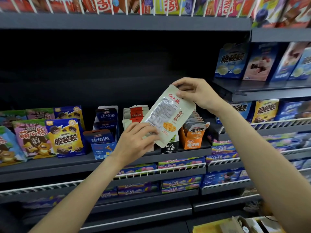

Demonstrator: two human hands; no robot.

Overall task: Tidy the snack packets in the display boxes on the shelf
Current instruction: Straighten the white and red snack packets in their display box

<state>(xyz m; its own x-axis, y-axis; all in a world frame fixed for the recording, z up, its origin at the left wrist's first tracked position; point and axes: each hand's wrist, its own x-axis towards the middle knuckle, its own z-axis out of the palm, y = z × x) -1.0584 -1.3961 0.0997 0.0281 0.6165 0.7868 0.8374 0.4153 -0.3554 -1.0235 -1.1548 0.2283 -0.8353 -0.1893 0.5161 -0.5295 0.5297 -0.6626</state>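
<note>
A cream snack packet (170, 115) with red writing is held tilted in the air in front of the shelf. My right hand (196, 92) pinches its top edge. My left hand (134, 140) holds its lower left corner, fingers curled under it. Behind the packet stands a white display box (134, 115) with more cream and red packets. To its right are an orange display box (193, 138) of orange packets and a black and white box (171, 146). A blue display box (104, 130) of dark blue packets stands to the left.
Purple, yellow and blue snack bags (65, 137) fill the left of the grey shelf (50, 167). Blue boxes (231, 63) stand on the upper right shelf. White wire rails (161, 170) front the lower shelves. A cardboard box (235, 224) sits at the bottom right.
</note>
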